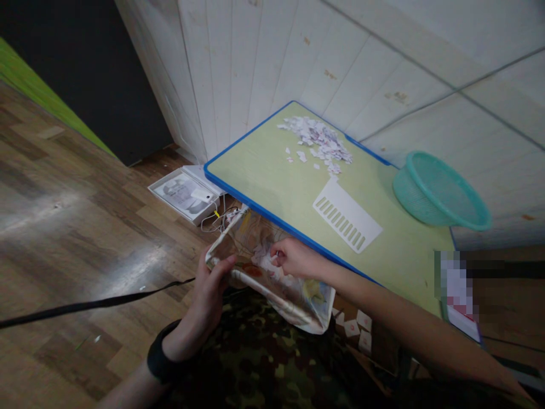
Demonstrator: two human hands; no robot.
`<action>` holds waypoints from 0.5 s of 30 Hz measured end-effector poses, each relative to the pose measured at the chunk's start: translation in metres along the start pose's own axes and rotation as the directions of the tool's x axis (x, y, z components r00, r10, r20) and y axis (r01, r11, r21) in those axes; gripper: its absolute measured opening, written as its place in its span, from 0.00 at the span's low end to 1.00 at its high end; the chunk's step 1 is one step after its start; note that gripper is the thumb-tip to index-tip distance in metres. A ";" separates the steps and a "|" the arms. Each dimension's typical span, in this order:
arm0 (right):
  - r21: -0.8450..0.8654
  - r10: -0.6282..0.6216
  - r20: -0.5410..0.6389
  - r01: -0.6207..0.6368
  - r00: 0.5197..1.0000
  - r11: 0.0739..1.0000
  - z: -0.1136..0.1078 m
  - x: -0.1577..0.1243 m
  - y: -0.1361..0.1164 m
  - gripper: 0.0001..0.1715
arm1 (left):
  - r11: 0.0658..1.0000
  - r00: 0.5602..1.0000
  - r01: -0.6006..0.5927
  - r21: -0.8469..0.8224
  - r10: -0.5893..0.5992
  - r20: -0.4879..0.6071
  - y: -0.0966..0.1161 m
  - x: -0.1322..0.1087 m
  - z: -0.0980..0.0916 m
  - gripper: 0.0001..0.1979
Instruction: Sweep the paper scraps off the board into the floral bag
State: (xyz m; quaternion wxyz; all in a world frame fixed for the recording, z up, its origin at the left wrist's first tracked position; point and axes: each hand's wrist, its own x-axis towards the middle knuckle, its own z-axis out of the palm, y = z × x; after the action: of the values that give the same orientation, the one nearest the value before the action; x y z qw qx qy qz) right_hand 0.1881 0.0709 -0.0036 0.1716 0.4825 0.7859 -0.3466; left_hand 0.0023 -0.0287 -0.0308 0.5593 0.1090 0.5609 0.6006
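Note:
An open, printed plastic bag (293, 309) rests across my lap, its mouth facing up. My left hand (213, 281) grips the bag's left rim, thumb over the edge. Inside the bag's mouth is my right hand (293, 258), its fingers curled in a pinch. Whatever those fingers hold is too small to make out. Whitish paper scraps (264, 258) lie in the bag just beside the right fingertips. On the low table (264, 153) in front, a heap of torn paper scraps (317, 136) is spread near the far edge.
A white slotted card (347, 216) and a turquoise plastic basket (443, 190) stand on the table. An open white box (183, 193) with cables sits on the wooden floor to the left. Several small white cards (355, 326) lie below the table edge. A black strap (106, 301) crosses the floor.

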 end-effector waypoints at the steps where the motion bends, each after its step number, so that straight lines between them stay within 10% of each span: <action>1: 0.121 0.000 0.021 -0.003 1.000 0.993 0.002 -0.003 -0.001 0.11 | 1.000 1.000 0.000 0.003 0.000 -0.001 0.000 0.000 0.000 0.28; 5: 0.651 -0.050 0.109 -0.033 0.993 0.759 -0.005 -0.033 -0.015 0.04 | 1.000 1.000 0.009 0.001 -0.009 0.002 0.000 -0.001 0.001 0.27; 8: 0.746 -0.093 0.047 0.027 0.995 0.666 -0.040 -0.060 -0.015 0.11 | 0.999 0.999 0.037 -0.001 -0.037 -0.015 0.000 0.000 0.002 0.28; 11: 0.666 0.007 -0.227 0.150 0.974 0.730 -0.091 -0.078 0.009 0.14 | 0.997 0.997 0.070 -0.024 -0.071 -0.012 0.000 0.003 0.001 0.29; 15: 0.455 0.194 -0.566 0.107 0.801 0.884 -0.147 -0.087 0.063 0.12 | 0.996 0.994 0.093 0.015 -0.092 -0.060 -0.002 0.010 -0.004 0.24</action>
State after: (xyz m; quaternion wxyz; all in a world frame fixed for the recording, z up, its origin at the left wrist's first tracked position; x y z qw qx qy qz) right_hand 0.2943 0.1378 0.1279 -0.1970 0.6118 0.6810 -0.3509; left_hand -0.0034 -0.0239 -0.0384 0.5688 0.0700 0.5867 0.5721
